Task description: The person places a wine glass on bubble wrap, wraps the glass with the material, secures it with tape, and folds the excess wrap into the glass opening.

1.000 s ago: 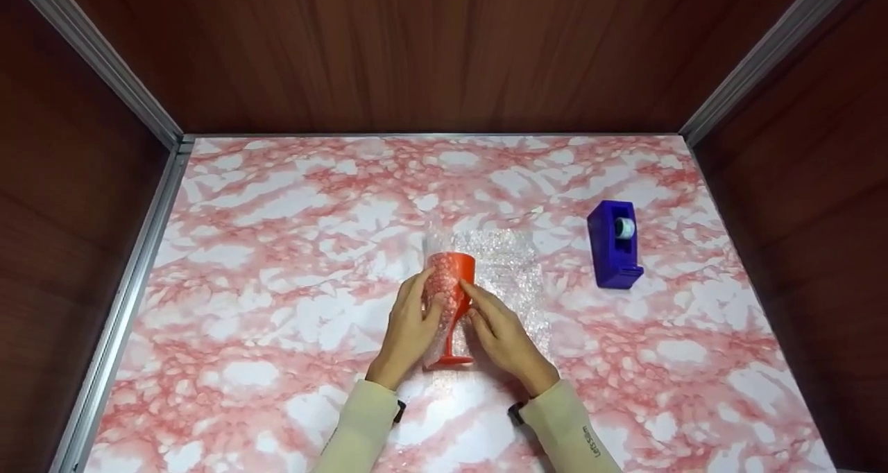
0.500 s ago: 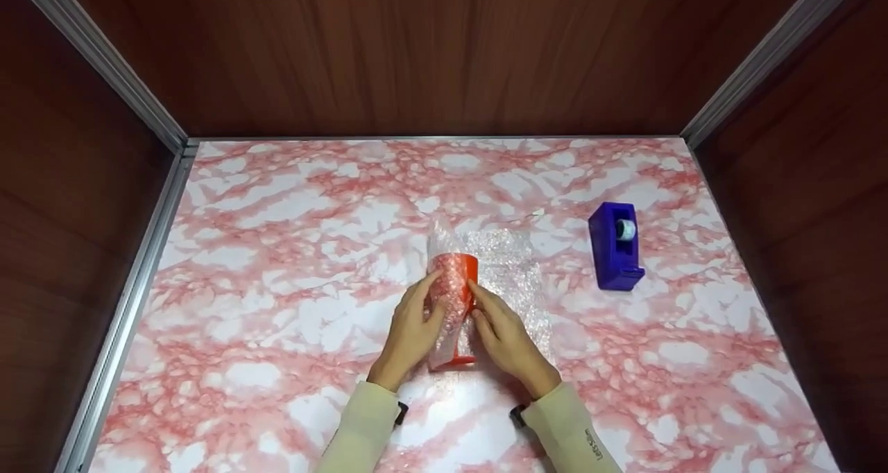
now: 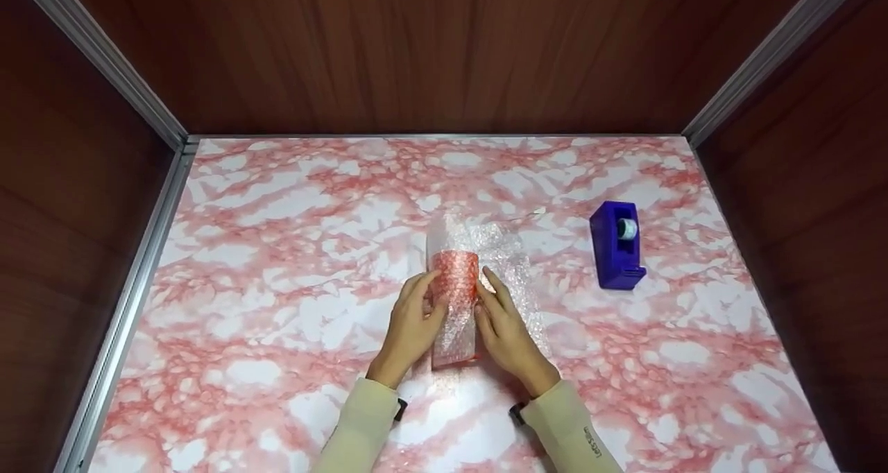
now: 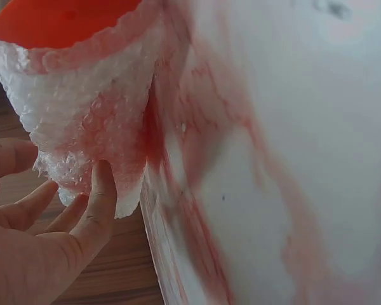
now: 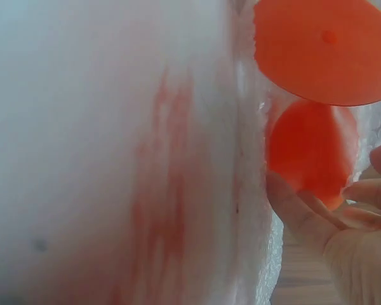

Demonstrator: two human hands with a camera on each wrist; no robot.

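Gripping orange goblet (image 5: 312, 149) between left hand (image 3: 411, 322) and right hand (image 3: 506, 329), well inside the table's far edge (image 3: 444, 141): probably light, stiff under soft bubble wrap (image 3: 456, 334), best held round the wide end.

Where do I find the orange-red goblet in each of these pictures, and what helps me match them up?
Head: the goblet lies a little below the centre, seen mostly through bubble wrap.
Left wrist: top left, with its open mouth showing and wrap around its side.
Right wrist: upper right, its round base above part of its bowl.
Shared landmark: the bubble wrap, around or beside the goblet in all three.
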